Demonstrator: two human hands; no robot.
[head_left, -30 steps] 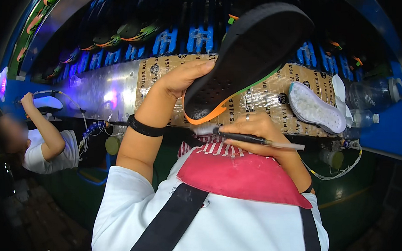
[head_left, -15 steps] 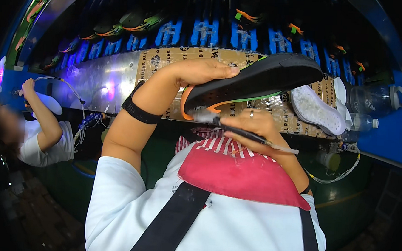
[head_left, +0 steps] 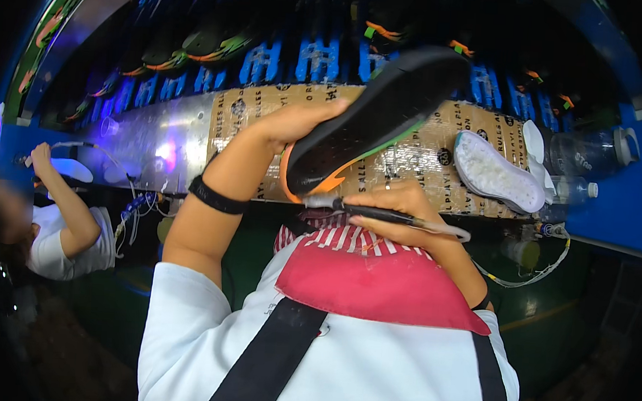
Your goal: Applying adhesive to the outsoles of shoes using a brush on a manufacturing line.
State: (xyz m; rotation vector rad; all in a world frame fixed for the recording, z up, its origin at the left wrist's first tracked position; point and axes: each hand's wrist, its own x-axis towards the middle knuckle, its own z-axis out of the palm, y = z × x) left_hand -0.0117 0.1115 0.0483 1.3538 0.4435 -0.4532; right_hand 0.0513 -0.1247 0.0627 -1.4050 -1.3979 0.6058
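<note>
Printed cardboard, blue signs and two bottles at my workstation

Ahead of me I see a long brown corrugated cardboard sheet (head_left: 478,148) with dark printing, taped flat along the bench front under glossy clear tape; it runs from mid-frame to the right. Above it stands a row of blue rectangular signs with white block markings (head_left: 322,59), bending with the rim. At far right, I make out a large clear plastic bottle with a white cap (head_left: 592,151) lying sideways, and a smaller clear bottle (head_left: 573,190) just below it.
</note>
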